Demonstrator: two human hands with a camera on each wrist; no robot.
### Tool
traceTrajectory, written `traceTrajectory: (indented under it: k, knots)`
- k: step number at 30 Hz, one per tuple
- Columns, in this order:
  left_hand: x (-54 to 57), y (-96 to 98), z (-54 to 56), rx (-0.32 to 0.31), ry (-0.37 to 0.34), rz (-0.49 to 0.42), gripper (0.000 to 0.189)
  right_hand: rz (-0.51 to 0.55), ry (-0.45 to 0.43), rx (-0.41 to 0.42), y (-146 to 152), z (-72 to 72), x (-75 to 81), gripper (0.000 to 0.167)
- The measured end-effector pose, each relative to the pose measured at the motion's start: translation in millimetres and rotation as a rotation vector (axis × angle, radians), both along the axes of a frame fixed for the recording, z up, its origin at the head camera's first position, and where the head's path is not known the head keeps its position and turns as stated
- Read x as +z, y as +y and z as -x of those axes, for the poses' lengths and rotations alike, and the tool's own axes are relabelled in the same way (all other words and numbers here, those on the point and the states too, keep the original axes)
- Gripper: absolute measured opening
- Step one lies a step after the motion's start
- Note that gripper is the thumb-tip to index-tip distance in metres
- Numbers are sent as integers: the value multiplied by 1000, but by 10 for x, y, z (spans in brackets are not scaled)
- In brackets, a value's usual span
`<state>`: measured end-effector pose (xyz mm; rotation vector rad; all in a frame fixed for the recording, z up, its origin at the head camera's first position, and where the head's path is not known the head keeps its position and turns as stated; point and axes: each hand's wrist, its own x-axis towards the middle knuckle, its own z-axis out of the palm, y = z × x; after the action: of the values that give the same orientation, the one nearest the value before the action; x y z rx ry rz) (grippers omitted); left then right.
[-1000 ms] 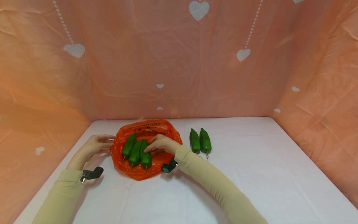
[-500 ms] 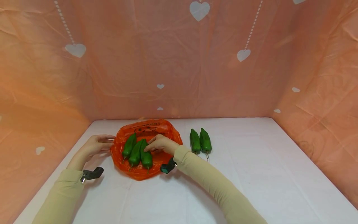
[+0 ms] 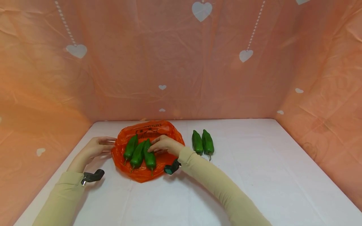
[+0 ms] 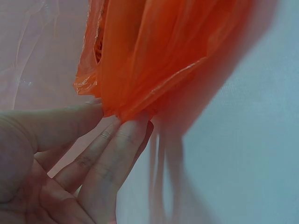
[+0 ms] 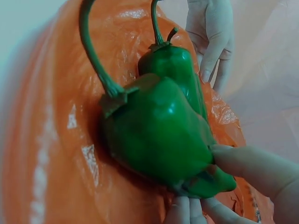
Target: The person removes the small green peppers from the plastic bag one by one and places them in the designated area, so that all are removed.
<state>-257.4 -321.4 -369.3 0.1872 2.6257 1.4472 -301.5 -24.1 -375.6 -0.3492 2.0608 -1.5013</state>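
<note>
An orange plastic bag (image 3: 167, 163) lies spread open on the table, its mouth facing up. Three green peppers sit in it side by side: a left one (image 3: 131, 147), a middle one (image 3: 137, 156) and a right one (image 3: 150, 160). My right hand (image 3: 165, 145) pinches the right pepper between thumb and fingers; in the right wrist view this pepper (image 5: 156, 130) fills the middle, its stem curving up. At the bag's left edge, my left hand (image 3: 94, 147) pinches the gathered plastic between thumb and fingertips, clearest in the left wrist view, where the bag (image 4: 154, 56) hangs in folds.
Two more green peppers, a left one (image 3: 197, 142) and a right one (image 3: 207, 142), lie together on the white table (image 3: 268, 175) right of the bag. An orange cloth (image 3: 181, 62) with white hearts encloses the back and sides.
The right pepper has shifted slightly to the right within my right hand's pinch, widening its gap from the middle pepper at the stem end. My left hand stays at the bag's edge.
</note>
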Motion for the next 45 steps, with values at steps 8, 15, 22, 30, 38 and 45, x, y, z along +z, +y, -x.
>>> traceTrajectory:
  k: [8, 15, 22, 30, 38, 45]
  knots:
    - [14, 14, 15, -23, 17, -26, 47, 78, -77, -43, 82, 43, -2, 54]
    - [18, 9, 45, -15, 18, -11, 46, 108, -109, -69, 142, 72, 18, 54]
    - [39, 28, 46, -26, 23, -42, 46, 141, -96, -68, 173, 90, 82, 52]
    - [19, 10, 44, -6, 10, -8, 45, 166, -56, -44, 207, 68, 219, 55]
    - [16, 6, 25, -15, 9, -17, 46, 203, -34, -26, 247, 32, 337, 54]
    - [23, 7, -5, -3, 1, -17, 46, 206, -34, -14, 321, 0, 445, 52]
